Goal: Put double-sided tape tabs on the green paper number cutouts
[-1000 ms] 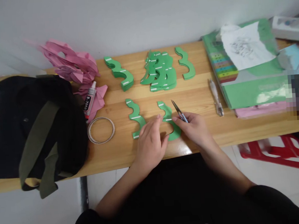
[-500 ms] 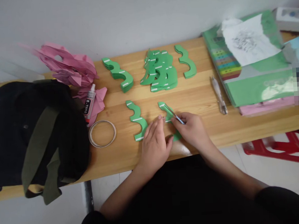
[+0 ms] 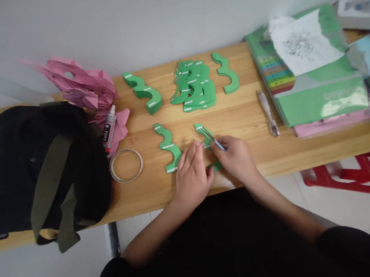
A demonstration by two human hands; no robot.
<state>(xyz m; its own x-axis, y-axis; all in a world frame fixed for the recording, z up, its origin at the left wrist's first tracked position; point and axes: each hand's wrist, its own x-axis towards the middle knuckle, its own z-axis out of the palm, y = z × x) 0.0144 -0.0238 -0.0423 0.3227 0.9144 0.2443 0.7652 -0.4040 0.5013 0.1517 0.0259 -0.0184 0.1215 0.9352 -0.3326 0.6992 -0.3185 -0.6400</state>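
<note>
My right hand (image 3: 236, 155) grips a pair of slim metal tweezers (image 3: 219, 144) with a bluish body. Their tips rest over the upper end of a wavy green paper piece (image 3: 198, 127) that bears white strips. My left hand (image 3: 191, 176) lies flat, fingers extended, against the left side of this piece and covers part of it. Just left of that hand is another wavy green piece (image 3: 169, 148) with white strips. Farther back are a green stack (image 3: 145, 92), a loose pile of green pieces (image 3: 197, 87) and a plain-topped green stack (image 3: 227, 73).
On the left stand a black bag (image 3: 70, 176), pink folded paper (image 3: 89, 84), a glue tube (image 3: 109, 129) and a tape roll (image 3: 111, 169). A clear pen (image 3: 268, 113) and a green paper pack (image 3: 325, 103) lie right. A red stool (image 3: 346, 173) is below.
The view has shifted slightly. The tweezers have turned a little and their two prongs show more distinctly at the piece's upper end. My left hand stays in place.
</note>
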